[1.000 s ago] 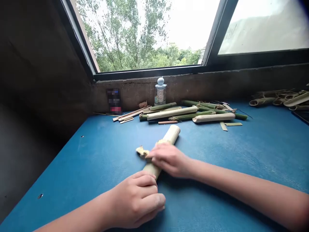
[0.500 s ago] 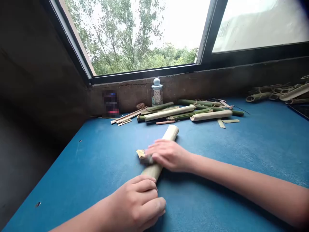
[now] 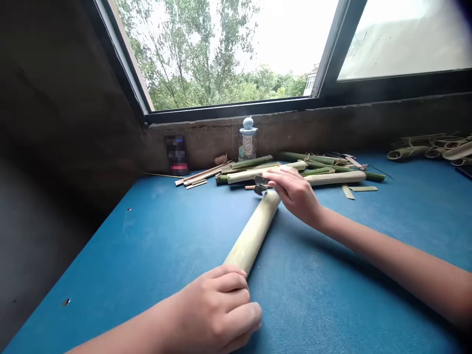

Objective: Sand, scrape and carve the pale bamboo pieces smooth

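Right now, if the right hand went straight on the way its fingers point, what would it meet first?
Past the dark piece it touches, the right hand would probably meet the long pale bamboo length lying just behind; depth is unclear, so it might pass above instead.

1. Daylight from the dark-framed glass window (image 3: pixel 333 49) at twelve o'clock, white sky (image 3: pixel 291 39) blown out.
2. Flat brown wall (image 3: pixel 55 108) at ten o'clock: deep shadow.
3. Soft shadow on the smooth blue counter (image 3: pixel 158 255) at four o'clock.
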The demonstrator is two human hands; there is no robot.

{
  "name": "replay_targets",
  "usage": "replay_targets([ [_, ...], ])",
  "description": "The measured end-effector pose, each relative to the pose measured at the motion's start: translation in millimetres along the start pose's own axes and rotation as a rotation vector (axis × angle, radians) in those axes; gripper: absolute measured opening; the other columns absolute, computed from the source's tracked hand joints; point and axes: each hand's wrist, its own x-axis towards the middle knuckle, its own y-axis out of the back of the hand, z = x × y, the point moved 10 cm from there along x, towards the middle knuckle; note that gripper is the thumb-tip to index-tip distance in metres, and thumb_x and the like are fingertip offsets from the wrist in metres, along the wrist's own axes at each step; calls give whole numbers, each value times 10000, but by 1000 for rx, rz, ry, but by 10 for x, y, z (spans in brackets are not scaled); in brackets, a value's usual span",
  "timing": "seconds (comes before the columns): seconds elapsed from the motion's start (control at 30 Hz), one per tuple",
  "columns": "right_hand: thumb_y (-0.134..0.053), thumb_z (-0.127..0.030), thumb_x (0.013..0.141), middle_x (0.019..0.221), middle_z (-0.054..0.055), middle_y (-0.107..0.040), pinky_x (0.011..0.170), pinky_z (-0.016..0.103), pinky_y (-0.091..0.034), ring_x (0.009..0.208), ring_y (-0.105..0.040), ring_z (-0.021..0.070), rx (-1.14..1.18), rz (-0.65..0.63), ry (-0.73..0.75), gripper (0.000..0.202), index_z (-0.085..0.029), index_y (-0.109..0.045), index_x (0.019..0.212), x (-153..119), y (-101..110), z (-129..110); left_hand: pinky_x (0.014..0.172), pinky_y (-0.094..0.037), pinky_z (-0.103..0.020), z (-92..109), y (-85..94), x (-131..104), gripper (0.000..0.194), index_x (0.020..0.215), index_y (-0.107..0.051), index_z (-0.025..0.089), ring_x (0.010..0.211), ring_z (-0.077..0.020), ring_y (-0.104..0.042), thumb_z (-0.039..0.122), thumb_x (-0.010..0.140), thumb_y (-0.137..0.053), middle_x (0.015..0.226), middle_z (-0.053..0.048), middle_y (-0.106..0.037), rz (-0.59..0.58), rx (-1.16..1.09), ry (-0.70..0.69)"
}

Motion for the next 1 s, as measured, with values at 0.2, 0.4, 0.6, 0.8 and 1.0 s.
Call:
replay_targets([
  [0.2,-416,-352,1054,1223,29,-743,1203,500,-310,1288,-602,229,198,-382,143,346,-280,-716,1213,-299,-526,-730,921,-479,-293,5,-1,31,137,935,-622,148,732,-150,-573,170,964,-490,670,-2,-607,22,15,11],
  [0.4,-411,-349,1061,1304,48,-706,1190,424,-319,1327,-565,184,350,-517,336,366,-253,-680,1290,-461,-588,-994,854,-485,-281,1,1,22,126,840,-600,167,684,-140,-555,184,942,-528,630,7,-562,11,19,-11],
  [0.6,-393,-450,1055,1357,53,-672,1243,613,-8,1452,-418,279,239,-402,35,408,-293,-727,1228,-318,-493,-324,935,-477,-277,-8,25,36,74,848,-592,172,709,-133,-578,155,915,-563,628,16,-574,6,-21,2],
  [0.8,-370,-390,1072,1401,28,-641,1257,499,-158,1433,-455,225,373,-582,217,404,-299,-646,1353,-454,-631,-756,951,-486,-273,-14,76,50,103,871,-607,172,738,-135,-594,145,938,-535,654,8,-604,23,-17,30],
  [1.0,-380,-370,1067,1352,56,-675,1249,581,-96,1444,-436,273,300,-432,103,391,-286,-693,1285,-365,-511,-576,978,-484,-285,-8,70,41,141,871,-601,173,754,-134,-584,160,965,-497,668,3,-619,3,-32,34],
])
